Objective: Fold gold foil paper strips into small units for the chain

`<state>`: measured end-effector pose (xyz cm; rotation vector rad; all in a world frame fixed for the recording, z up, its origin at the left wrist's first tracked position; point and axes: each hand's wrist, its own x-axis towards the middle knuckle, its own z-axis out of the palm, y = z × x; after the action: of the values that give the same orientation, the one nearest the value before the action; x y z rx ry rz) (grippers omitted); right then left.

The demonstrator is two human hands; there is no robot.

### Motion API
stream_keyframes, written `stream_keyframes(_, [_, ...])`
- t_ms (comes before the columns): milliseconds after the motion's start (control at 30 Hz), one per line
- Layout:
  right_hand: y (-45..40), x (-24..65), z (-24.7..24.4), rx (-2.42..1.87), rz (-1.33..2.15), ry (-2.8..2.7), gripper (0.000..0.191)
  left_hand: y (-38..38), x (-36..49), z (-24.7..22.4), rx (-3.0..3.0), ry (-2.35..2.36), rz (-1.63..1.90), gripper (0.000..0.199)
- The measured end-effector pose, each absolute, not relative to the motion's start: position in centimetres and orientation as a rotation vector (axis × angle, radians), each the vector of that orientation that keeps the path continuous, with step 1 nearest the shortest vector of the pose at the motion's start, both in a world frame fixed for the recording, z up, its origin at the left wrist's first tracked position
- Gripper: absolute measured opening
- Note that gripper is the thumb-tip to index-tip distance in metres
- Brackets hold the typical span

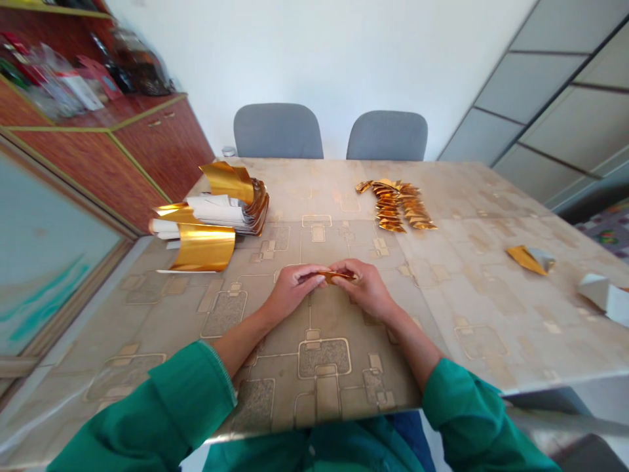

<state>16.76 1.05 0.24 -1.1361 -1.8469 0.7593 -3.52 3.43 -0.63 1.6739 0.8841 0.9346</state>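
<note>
Between my two hands, above the near middle of the table, is a small folded piece of gold foil paper [336, 275]. My left hand [299, 286] pinches its left end between thumb and fingers. At its right end, my right hand [362, 286] is closed on it in the same way. Much of the piece is hidden by my fingers. To the left lies a stack of gold foil sheets [206, 248] with white backs, some curling up. Beyond my right hand, rows of folded gold pieces [390, 208] lie nested together.
A loose gold scrap [528, 259] and a white folded paper [604, 298] lie on the right of the patterned tablecloth [472, 275]. Two grey chairs [278, 131] stand at the far edge. A wooden cabinet [142, 137] with bottles and bags stands at the left.
</note>
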Motion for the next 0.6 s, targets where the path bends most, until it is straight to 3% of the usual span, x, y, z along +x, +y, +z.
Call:
stream_keyframes(100, [1.1, 16.2, -0.3, -1.221, 0.559, -1.755, 0.005, 2.6, -2.9, -0.9, 1.553, 0.996, 1.102, 0.019])
stream_keyframes(233, [0.8, 15.7, -0.4, -1.231, 0.395, -1.781, 0.008, 1.8, -2.2, -0.9, 1.594, 0.963, 1.067, 0.016])
stream_keyframes(600, [0.1, 15.3, 0.8, -1.054, 0.752, -1.919, 0.011, 1.9, -1.9, -0.4, 1.300, 0.953, 1.056, 0.032])
